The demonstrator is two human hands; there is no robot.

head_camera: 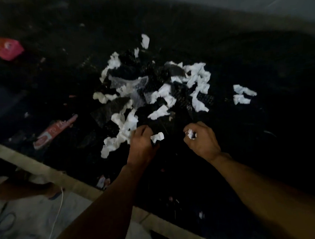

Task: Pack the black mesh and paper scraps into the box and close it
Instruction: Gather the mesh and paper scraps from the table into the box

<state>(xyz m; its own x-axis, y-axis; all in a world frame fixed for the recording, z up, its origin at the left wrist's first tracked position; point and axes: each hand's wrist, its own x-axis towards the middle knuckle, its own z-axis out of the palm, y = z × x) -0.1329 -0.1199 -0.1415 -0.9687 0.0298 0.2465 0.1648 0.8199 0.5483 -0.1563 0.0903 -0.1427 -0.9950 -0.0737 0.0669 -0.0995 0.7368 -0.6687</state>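
A heap of crumpled white paper scraps [196, 75] mixed with pieces of black mesh [155, 78] lies on a dark surface in the middle of the head view. My left hand [141, 144] is at the heap's near edge, fingers curled round a white scrap [157, 137] and some dark mesh. To its right, my right hand [201, 140] pinches a small crumpled paper scrap [190, 133]. Two more scraps [242, 94] lie apart at the right. No box shows in this view.
A red tube-shaped packet [55, 130] and a pink wrapper [6, 48] lie at the left on the dark surface. A pale ledge [44, 170] borders the surface at the near left, with a white cord [55, 219] on the floor below.
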